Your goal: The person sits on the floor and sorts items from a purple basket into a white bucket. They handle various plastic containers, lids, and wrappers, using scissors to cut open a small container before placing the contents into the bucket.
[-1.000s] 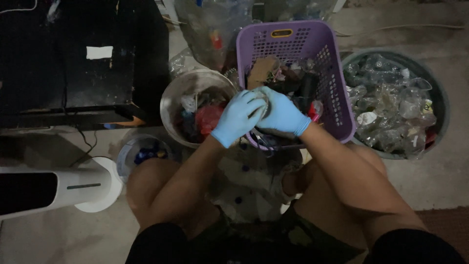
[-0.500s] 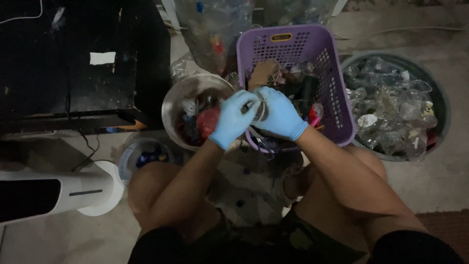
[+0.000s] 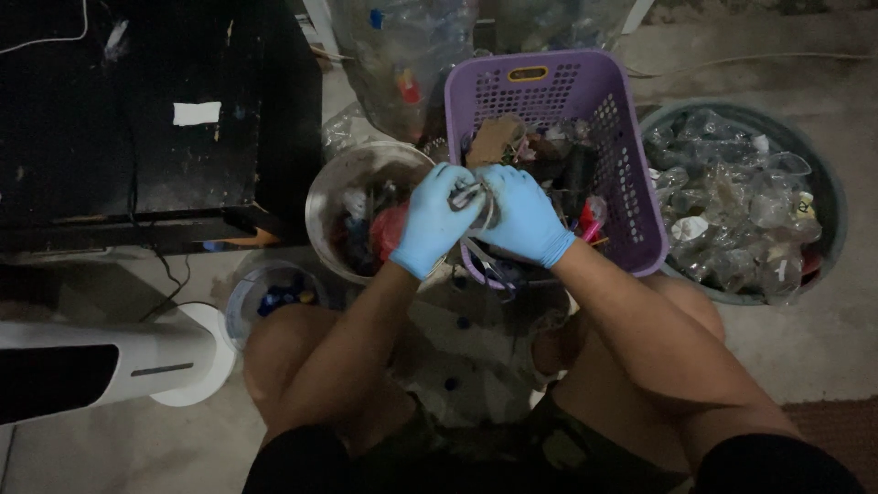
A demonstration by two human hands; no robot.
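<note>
Gloved hands close over a small object above a cluttered sorting spot, much of the scene lost to shadow and the frame's edges.

The left hand [image 3: 432,220] and right hand [image 3: 523,218] cover most of the small clear piece [image 3: 476,206] between them, so its kind cannot be told. The purple basket [image 3: 631,183] hides its near rim behind the wrists, and its dark contents blur together. Items in the metal bowl [image 3: 334,192] are too dim to name. The black cabinet [image 3: 137,119] and white fan base [image 3: 101,361] run off the left edge; the round tub [image 3: 828,183] of clear plastic is partly tucked behind the basket.
</note>
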